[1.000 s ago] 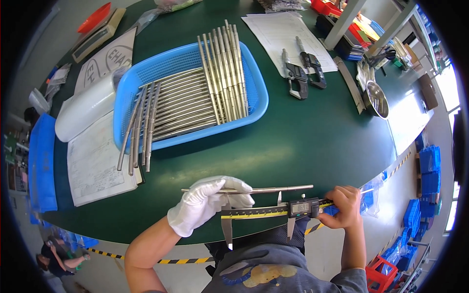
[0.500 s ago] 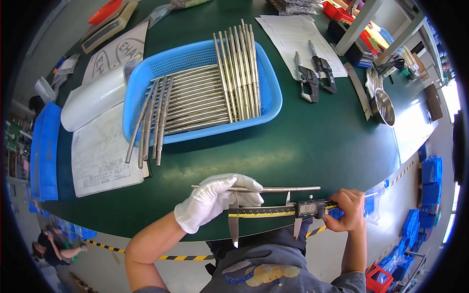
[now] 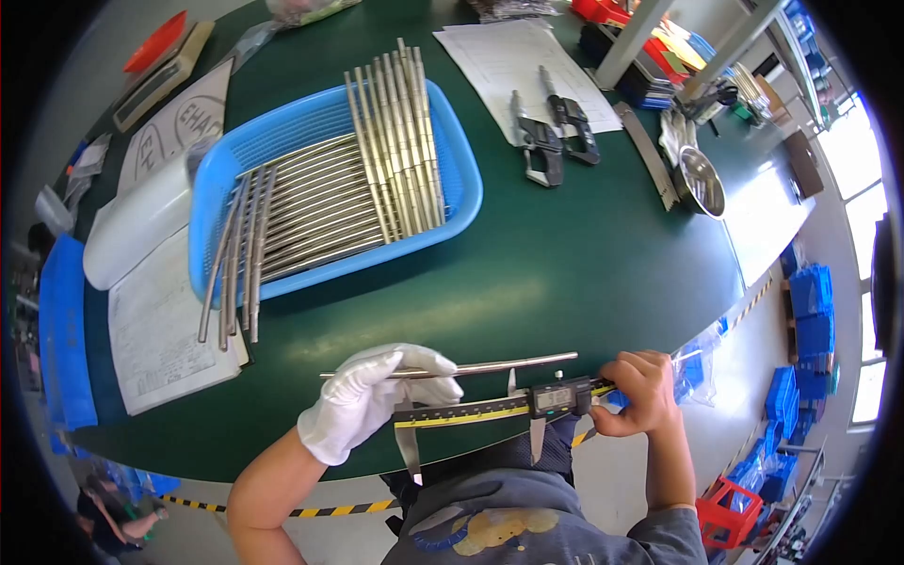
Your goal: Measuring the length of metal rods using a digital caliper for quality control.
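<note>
My left hand (image 3: 348, 403), in a white glove, is closed round a slim stepped metal rod (image 3: 518, 363), whose longer end sticks out to the right. My bare right hand (image 3: 642, 391) grips the right end of a digital caliper (image 3: 471, 412), thumb by its display unit. The caliper lies just nearer to me than the rod, roughly along it. Its long jaws are spread apart and point towards my body. The caliper's left end meets the gloved fingers; whether they hold it too is hard to see.
A blue basket (image 3: 377, 254) holds many similar metal rods (image 3: 320, 202), some jutting over its rim. Two micrometers (image 3: 543, 151) lie by paper sheets (image 3: 490, 61). At right are a metal bowl (image 3: 702, 184) and a flat metal strip (image 3: 648, 155); a plastic roll (image 3: 137, 231) lies left.
The whole view has shifted, so the table things appear farther left. Both hands keep their holds on the rod and caliper, and the rod tilts slightly more, its right end higher.
</note>
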